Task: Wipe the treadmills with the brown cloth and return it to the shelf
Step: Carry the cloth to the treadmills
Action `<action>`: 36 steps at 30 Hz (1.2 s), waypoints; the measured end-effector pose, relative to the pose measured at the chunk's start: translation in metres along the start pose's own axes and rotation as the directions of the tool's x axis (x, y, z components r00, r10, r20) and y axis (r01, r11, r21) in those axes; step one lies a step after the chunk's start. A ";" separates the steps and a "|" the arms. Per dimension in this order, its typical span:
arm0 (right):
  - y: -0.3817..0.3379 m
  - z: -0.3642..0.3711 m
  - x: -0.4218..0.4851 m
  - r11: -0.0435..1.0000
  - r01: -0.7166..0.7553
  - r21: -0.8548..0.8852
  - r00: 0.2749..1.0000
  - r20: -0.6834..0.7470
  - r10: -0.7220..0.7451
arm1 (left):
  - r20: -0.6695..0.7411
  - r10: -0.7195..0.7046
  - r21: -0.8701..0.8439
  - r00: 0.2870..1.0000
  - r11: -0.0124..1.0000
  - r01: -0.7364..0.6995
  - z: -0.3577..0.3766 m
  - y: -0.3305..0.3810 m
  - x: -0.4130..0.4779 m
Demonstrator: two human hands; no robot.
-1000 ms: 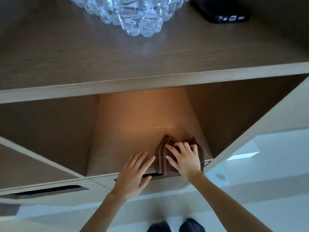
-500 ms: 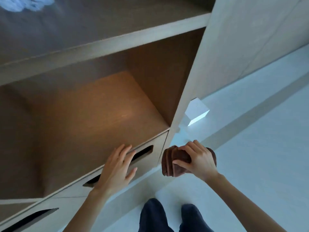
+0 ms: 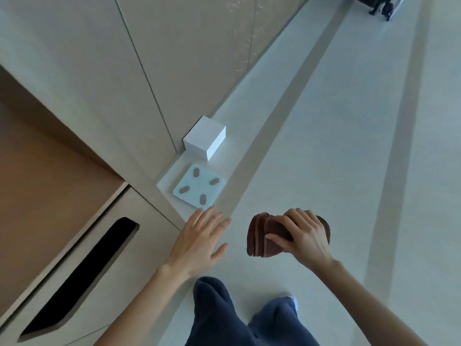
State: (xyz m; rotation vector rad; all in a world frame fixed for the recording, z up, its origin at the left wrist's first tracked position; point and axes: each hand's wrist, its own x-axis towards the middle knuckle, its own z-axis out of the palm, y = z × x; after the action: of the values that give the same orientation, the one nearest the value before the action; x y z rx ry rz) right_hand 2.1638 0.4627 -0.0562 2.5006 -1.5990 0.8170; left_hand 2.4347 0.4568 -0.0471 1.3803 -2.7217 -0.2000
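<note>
Grip is the main thing at this step. The right hand [image 3: 303, 237] holds the folded brown cloth [image 3: 259, 239], with the fingers curled over it and the thumb pressed on its side. It is in the air over the pale floor [image 3: 324, 146]. Just beside it, the left hand [image 3: 199, 242] is open with spread fingers and holds nothing. The cloth is outside the shelf [image 3: 37, 196], whose brown inside shows at the left edge, above a drawer [image 3: 149, 245] with a dark slot handle. I judge the step to be carrying the cloth to the treadmills, with the wiping not yet begun. No treadmill is clearly visible. A dark object [image 3: 379, 6] in the top right corner may be part of one, but I cannot tell. To do this well, keep the folds pressed together so that no layer opens or drops while walking, and unfold only at the machine. Near the wall, a flat white scale [image 3: 198, 188] lies on the floor, with a white box [image 3: 204, 138] just behind it. The path should pass to the right of them.
</note>
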 end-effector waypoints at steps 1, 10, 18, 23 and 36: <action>0.013 -0.009 -0.014 1.000 -0.031 -0.007 1.000 -0.002 0.031 | 0.011 0.022 -0.003 1.000 1.000 -0.022 0.003 0.015 0.011; 0.123 -0.101 -0.135 0.911 -0.408 -0.066 0.913 -0.029 0.407 | 0.027 0.185 -0.069 0.982 0.981 -0.182 0.027 0.161 0.115; 0.189 -0.195 -0.238 0.674 -0.725 -0.143 0.689 -0.148 0.710 | 0.147 0.463 -0.033 0.874 0.885 -0.464 0.045 0.294 0.203; 0.205 -0.231 -0.279 0.485 -0.856 -0.180 0.516 -0.225 0.826 | 0.153 0.624 -0.025 0.767 0.778 -0.628 0.046 0.359 0.255; 0.282 -0.244 -0.292 0.073 -0.989 -0.131 0.118 -0.384 0.916 | 0.123 0.877 -0.146 0.465 0.480 -0.865 0.071 0.446 0.407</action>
State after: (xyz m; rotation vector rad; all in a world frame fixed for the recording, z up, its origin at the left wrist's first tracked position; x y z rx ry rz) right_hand 1.7310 0.6537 -0.0456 0.6582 -2.9092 0.6126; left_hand 1.8297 0.3942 -0.0421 -0.2326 -3.1109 -0.3250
